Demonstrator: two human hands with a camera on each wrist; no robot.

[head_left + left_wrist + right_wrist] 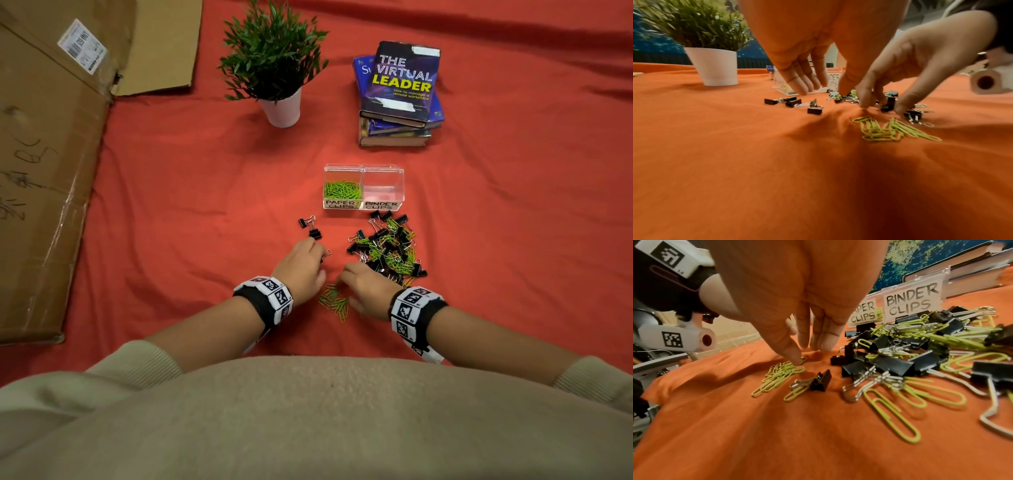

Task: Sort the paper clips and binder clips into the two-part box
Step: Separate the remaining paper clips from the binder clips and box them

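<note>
The clear two-part box holds green paper clips in its left "PAPER CLIPS" half; the "BINDER CLIPS" half looks empty. In front of it lies a mixed pile of black binder clips and green paper clips. A few binder clips lie apart on the left. A small heap of green paper clips lies between my wrists. My left hand points its straight fingers down near the separate binder clips and holds nothing. My right hand is spread open, its thumb tip touching the green heap.
Everything lies on a wrinkled red cloth. A potted plant stands behind on the left, and a stack of books behind the box. Flattened cardboard covers the far left.
</note>
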